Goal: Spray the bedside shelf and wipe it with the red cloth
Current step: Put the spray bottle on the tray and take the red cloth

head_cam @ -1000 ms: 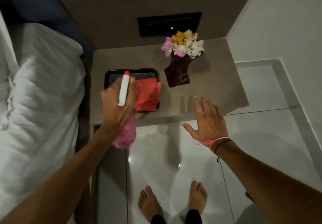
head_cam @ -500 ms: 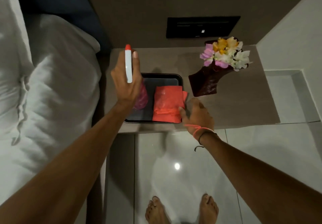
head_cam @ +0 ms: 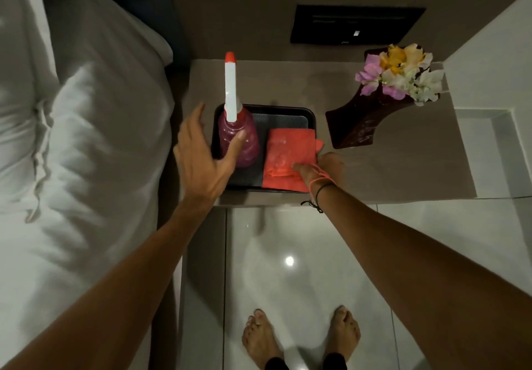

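Observation:
A pink spray bottle (head_cam: 241, 136) with a white, red-tipped nozzle stands upright in the left half of a black tray (head_cam: 311, 115) on the beige bedside shelf (head_cam: 388, 168). My left hand (head_cam: 201, 165) is spread just left of the bottle, fingers apart, thumb tip touching its side. The folded red cloth (head_cam: 283, 153) lies in the tray's right half. My right hand (head_cam: 319, 169) pinches the cloth's near right edge with thumb and fingers.
A dark brown vase (head_cam: 359, 122) of pink, yellow and white flowers stands at the shelf's right rear. A black switch panel (head_cam: 357, 24) is on the wall behind. White bed and pillow (head_cam: 86, 139) lie left. Glossy tiled floor and my bare feet are below.
My left hand set the bottle down in the tray and opened off it. My right hand moved from the shelf's front edge onto the red cloth and gripped it.

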Action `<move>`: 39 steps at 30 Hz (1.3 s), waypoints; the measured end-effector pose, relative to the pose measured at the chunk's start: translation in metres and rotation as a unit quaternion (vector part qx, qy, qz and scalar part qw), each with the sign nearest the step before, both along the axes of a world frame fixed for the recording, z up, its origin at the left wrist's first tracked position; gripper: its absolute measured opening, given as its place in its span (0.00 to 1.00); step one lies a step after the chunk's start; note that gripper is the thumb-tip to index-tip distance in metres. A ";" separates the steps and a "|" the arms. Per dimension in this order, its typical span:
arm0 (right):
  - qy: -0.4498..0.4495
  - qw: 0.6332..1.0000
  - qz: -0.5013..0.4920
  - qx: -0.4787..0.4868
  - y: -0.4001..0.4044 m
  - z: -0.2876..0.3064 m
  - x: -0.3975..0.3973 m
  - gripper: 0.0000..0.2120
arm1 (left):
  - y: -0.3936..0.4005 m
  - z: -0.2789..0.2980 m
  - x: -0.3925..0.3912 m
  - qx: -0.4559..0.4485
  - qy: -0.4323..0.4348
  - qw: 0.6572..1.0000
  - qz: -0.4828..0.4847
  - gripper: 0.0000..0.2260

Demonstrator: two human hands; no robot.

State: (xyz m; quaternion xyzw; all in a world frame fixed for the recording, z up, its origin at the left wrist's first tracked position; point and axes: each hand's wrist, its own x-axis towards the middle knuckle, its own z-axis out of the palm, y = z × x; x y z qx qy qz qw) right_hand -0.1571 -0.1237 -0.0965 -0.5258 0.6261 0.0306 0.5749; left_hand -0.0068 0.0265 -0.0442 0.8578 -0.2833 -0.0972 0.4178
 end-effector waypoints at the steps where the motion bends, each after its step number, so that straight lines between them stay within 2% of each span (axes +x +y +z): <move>1: -0.017 1.000 -0.012 -0.014 0.004 0.004 0.000 0.24 | 0.016 -0.005 -0.006 0.024 -0.006 1.000 0.012 0.39; 3: -0.060 0.992 -0.061 -0.089 0.010 0.014 -0.005 0.16 | 0.047 -0.011 -0.024 0.079 -0.037 0.996 0.010 0.36; 5: -0.105 0.980 -0.109 -0.127 0.017 0.032 -0.016 0.11 | 0.071 -0.011 -0.046 0.139 -0.079 0.986 -0.039 0.32; 7: -0.149 0.971 -0.169 -0.079 0.022 0.049 -0.030 0.12 | 0.080 -0.007 -0.064 0.161 -0.106 0.977 -0.093 0.28; 10: -0.232 0.933 -0.268 0.069 0.022 0.066 -0.059 0.17 | 0.060 0.005 -0.087 0.110 -0.096 0.980 -0.139 0.26; 12: -0.252 0.917 -0.286 0.116 0.020 0.072 -0.081 0.22 | 0.036 0.014 -0.099 0.052 -0.002 0.988 -0.144 0.26; 14: -0.263 0.913 -0.279 0.138 0.015 0.077 -0.109 0.23 | 0.006 0.025 -0.114 0.008 0.167 0.979 -0.118 0.29; 16: -0.276 0.916 -0.248 0.156 0.009 0.081 -0.134 0.19 | -0.025 0.034 -0.127 0.010 0.359 0.930 -0.086 0.27; 18: -0.292 0.917 -0.213 0.170 0.002 0.085 -0.154 0.15 | -0.049 0.043 -0.141 0.054 0.510 0.855 -0.083 0.26; 20: -0.305 0.918 -0.183 0.172 -0.007 0.086 -0.171 0.20 | -0.066 0.043 -0.158 0.080 0.576 0.808 -0.093 0.33; 22: -0.312 0.925 -0.141 0.161 -0.013 0.087 -0.183 0.25 | -0.079 0.039 -0.176 0.045 0.600 0.795 -0.079 0.31; 24: -0.295 0.942 -0.098 0.126 -0.020 0.086 -0.199 0.24 | -0.090 0.036 -0.194 0.009 0.593 0.804 -0.048 0.29; 27: -0.227 0.968 -0.103 -0.016 -0.034 0.087 -0.219 0.18 | -0.100 0.029 -0.211 -0.007 0.572 0.820 -0.025 0.30; 29: -0.215 0.962 -0.164 -0.040 -0.048 0.082 -0.234 0.27 | -0.108 0.027 -0.218 -0.008 0.570 0.821 -0.026 0.31; 30: -0.227 0.958 -0.173 -0.005 -0.055 0.081 -0.241 0.32 | -0.112 0.025 -0.221 -0.006 0.570 0.821 -0.041 0.32; 31: -0.251 0.953 -0.162 0.048 -0.060 0.078 -0.247 0.33 | -0.115 0.025 -0.224 0.001 0.570 0.819 -0.063 0.32; 34: -0.348 0.905 -0.130 0.207 -0.061 0.066 -0.258 0.27 | -0.122 0.021 -0.232 0.013 0.569 0.811 -0.135 0.32; 35: -0.370 0.889 -0.130 0.237 -0.060 0.059 -0.258 0.27 | -0.125 0.019 -0.233 0.021 0.552 0.820 -0.149 0.31; 37: -0.412 0.859 -0.140 0.269 -0.057 0.045 -0.257 0.24 | -0.129 0.025 -0.233 0.065 0.444 0.874 -0.187 0.26; 39: -0.447 0.832 -0.167 0.282 -0.047 0.035 -0.250 0.18 | -0.130 0.037 -0.227 0.117 0.217 0.941 -0.232 0.23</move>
